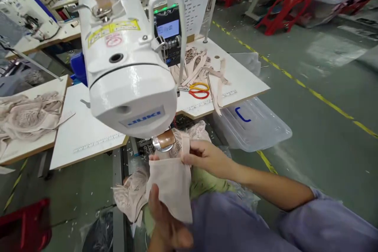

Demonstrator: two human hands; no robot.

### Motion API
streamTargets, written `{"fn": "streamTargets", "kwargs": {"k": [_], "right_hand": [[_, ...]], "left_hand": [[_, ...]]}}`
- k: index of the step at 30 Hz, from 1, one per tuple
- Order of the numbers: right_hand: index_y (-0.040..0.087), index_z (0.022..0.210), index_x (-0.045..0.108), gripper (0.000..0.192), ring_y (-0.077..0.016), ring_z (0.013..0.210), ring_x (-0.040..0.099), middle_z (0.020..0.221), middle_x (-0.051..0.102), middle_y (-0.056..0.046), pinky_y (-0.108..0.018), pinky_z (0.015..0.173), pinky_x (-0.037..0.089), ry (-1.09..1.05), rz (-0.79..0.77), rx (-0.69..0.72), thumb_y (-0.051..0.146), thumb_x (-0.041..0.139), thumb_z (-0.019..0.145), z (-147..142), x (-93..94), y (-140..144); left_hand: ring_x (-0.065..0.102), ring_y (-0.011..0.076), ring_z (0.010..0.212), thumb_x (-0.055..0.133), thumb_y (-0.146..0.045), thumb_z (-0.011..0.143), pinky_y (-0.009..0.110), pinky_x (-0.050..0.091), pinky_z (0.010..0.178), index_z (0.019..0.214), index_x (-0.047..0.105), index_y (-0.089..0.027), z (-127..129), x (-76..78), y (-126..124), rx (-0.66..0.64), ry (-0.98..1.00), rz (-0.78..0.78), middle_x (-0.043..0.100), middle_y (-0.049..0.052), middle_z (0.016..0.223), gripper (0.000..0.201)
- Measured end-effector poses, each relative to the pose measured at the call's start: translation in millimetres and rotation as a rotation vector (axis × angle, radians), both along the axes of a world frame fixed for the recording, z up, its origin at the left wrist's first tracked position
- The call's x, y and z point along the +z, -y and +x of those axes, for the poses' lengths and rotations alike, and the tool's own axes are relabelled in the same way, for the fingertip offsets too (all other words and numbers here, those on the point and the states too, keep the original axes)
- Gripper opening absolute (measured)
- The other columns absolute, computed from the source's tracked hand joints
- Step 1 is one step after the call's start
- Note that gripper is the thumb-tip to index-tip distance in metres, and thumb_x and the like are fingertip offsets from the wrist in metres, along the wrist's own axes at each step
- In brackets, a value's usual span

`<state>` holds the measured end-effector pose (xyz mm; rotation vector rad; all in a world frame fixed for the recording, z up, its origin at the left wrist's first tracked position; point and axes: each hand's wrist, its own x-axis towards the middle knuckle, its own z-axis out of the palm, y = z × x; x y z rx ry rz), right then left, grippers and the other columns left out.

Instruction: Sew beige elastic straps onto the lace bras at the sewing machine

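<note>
So, everything here sits around one big white sewing machine (126, 67), the one with the lit control panel (168, 33) on its side. Just below its head, in the person's lap, two hands are working one piece of beige fabric (173, 189). The right hand (206, 157) is closed on the fabric's top edge, fingers pinched around a narrow strap (186, 145) that stands up from it, right beside the machine's underside. The left hand (168, 220) comes in from the bottom, thumb pressed flat on the lower part of the same piece, fingers behind it as far as I can tell, so it's clamped on too. More lacy beige material (131, 197) bunches to the left of the held piece, under the machine.

On the white table (242, 78) behind the machine I count two pairs of scissors, one yellow-handled (199, 86) and one red-handled (199, 94), lying touching each other next to a loose heap of beige straps (203, 69). One clear plastic bin (254, 124) sits below that table's edge, right of the machine. Left of the machine, one more pile of beige lace (26, 116) lies on a second table (38, 147). One other sewing machine (28, 13) shows far back left.
</note>
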<state>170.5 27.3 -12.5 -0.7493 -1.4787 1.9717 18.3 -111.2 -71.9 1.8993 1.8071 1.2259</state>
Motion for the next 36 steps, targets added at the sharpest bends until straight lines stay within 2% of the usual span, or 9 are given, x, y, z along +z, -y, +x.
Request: {"fn": "streamTargets", "kwargs": {"k": [3,5,7,11,13,15,19,22,36], "right_hand": [[0.018,0.091,0.069,0.023,-0.0201,0.1,0.057,0.107,0.061,-0.008,-0.034,0.089,0.046,0.169,0.381,-0.169,0.04,0.064,0.09,-12,-4.9,-21],[0.018,0.087,0.066,0.015,-0.021,0.102,0.053,0.107,0.056,-0.007,-0.036,0.091,0.044,0.256,0.504,-0.282,0.033,0.065,0.087,-21,-10.4,-33],[0.019,0.091,0.063,0.012,-0.019,0.093,0.053,0.101,0.054,-0.005,-0.034,0.085,0.045,0.253,0.413,-0.324,0.03,0.065,0.085,-29,-18.0,-42],[0.023,0.104,0.057,0.021,-0.0138,0.074,0.051,0.087,0.057,0.001,-0.027,0.069,0.043,-0.004,-0.084,-0.254,0.031,0.061,0.085,-39,-32.3,-55],[0.023,0.101,0.056,0.019,-0.0121,0.067,0.048,0.082,0.056,0.003,-0.025,0.062,0.04,-0.068,-0.174,-0.236,0.035,0.059,0.086,-40,-35.7,-62],[0.021,0.097,0.057,0.019,-0.0123,0.07,0.048,0.086,0.058,0.001,-0.026,0.066,0.041,-0.04,-0.045,-0.236,0.037,0.059,0.087,-41,-37.1,-73],[0.019,0.089,0.062,0.018,-0.0172,0.085,0.053,0.097,0.058,-0.004,-0.034,0.082,0.045,0.136,0.454,-0.285,0.036,0.061,0.086,-45,-38.5,-97],[0.018,0.085,0.064,0.015,-0.02,0.093,0.055,0.105,0.058,-0.007,-0.036,0.085,0.047,0.139,0.643,-0.302,0.033,0.061,0.086,-50,-37.6,-110],[0.02,0.077,0.056,0.009,-0.0203,0.093,0.053,0.089,0.053,-0.003,-0.036,0.087,0.048,0.263,0.708,-0.172,0.018,0.054,0.085,-50,-32.5,-120]], "left_hand": [[0.026,0.0423,0.148,0.033,-0.072,0.091,0.063,0.04,0.11,0.159,0.003,-0.021,-23,7.9,-25,-0.024,0.015,0.198,0.022,0.022,0.163,0.09],[0.021,0.044,0.149,0.051,-0.058,0.092,0.066,0.033,0.113,0.159,0.012,-0.019,-33,10.0,-42,-0.055,-0.105,0.22,0.02,0.024,0.163,0.086],[0.028,0.0435,0.147,0.062,-0.05,0.089,0.063,0.038,0.111,0.158,0.017,-0.02,-39,9.9,-56,-0.052,-0.253,0.159,0.027,0.024,0.161,0.088],[0.058,0.0365,0.127,0.07,-0.041,0.086,0.051,0.052,0.101,0.153,0.034,-0.018,-42,7.8,-71,-0.076,-0.435,0.068,0.06,0.02,0.138,0.08],[0.064,0.0337,0.12,0.071,-0.039,0.085,0.048,0.053,0.1,0.151,0.039,-0.017,-42,7.9,-75,-0.073,-0.48,0.062,0.067,0.018,0.13,0.076],[0.066,0.0324,0.117,0.072,-0.039,0.085,0.046,0.053,0.1,0.149,0.042,-0.017,-41,9.3,-78,-0.053,-0.502,0.067,0.068,0.017,0.128,0.074],[0.067,0.0317,0.115,0.071,-0.036,0.087,0.045,0.054,0.098,0.147,0.044,-0.018,-43,14.3,-79,-0.039,-0.495,0.032,0.071,0.015,0.124,0.068],[0.07,0.0318,0.11,0.069,-0.036,0.089,0.047,0.056,0.094,0.148,0.044,-0.02,-47,18.2,-79,-0.033,-0.47,-0.029,0.072,0.014,0.12,0.066],[0.073,0.0292,0.101,0.065,-0.04,0.091,0.04,0.059,0.085,0.136,0.056,-0.019,-54,27.1,-82,0.009,-0.477,-0.041,0.075,0.013,0.113,0.051]]}}
